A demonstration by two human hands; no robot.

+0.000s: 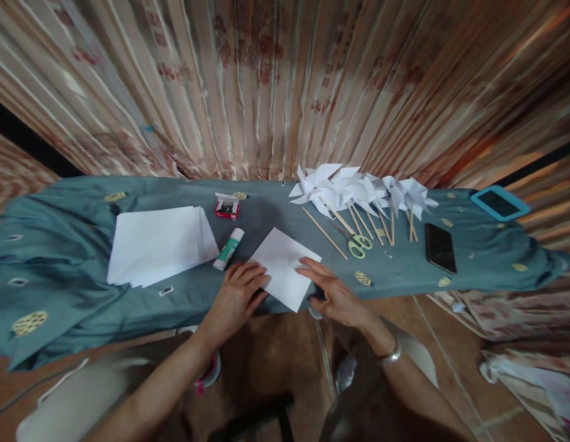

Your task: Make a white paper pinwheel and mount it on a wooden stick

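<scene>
A square sheet of white paper (285, 264) lies turned cornerwise near the front edge of the cloth, its lowest corner reaching to that edge. My left hand (234, 298) rests on its left corner, fingers stretched out flat and hiding that corner. On the right side, the fingertips of my right hand (335, 294) lie on the sheet, with the thumb apart below. Both hands are open. Just beyond my left fingers is a glue stick (228, 248) with its white cap on.
A paper stack (156, 245) lies left, a red box of small metal pieces (227, 207) behind. White paper pinwheels (319, 187) on sticks, a loose wooden stick (325, 233) and green-handled scissors (357, 245) are right, then a phone (441, 247) and a blue-framed tablet (500, 203). A curtain (266, 92) hangs behind.
</scene>
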